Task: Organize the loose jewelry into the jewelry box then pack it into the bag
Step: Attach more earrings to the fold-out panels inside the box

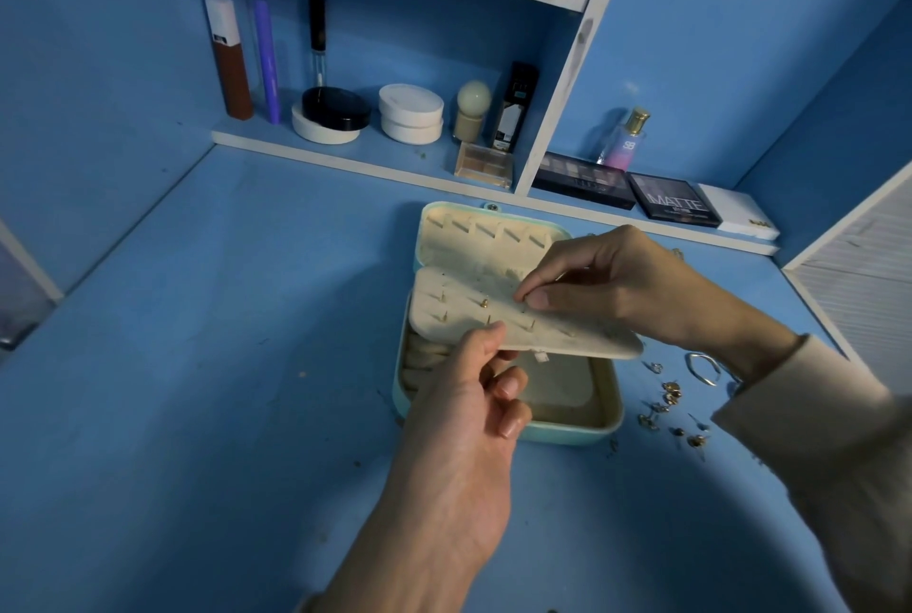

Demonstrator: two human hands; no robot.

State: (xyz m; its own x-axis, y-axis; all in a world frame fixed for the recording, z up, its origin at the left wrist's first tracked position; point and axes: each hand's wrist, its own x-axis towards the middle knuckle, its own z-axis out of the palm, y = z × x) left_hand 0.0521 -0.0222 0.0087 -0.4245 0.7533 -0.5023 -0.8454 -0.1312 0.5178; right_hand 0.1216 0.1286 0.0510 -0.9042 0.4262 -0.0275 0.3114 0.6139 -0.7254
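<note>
Fingertips (538, 299) of right hand (617, 287) pinch at cream padded earring flap (469, 311), probably seating a stud; too small to confirm. Left hand (474, 395) grips the flap's near edge, thumb on top, holding it tilted above open teal jewelry box (567, 435) on blue table (247, 366). Step: loading earrings. Loose gold and silver pieces (666, 400) lie just right of the box. Next: fetch another, line post up with hole

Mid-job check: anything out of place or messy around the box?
Small earrings and a silver loop lie scattered on the desk right of the jewelry box, not packed yet. Dark specks dot the desk. Nothing looks broken.
</note>
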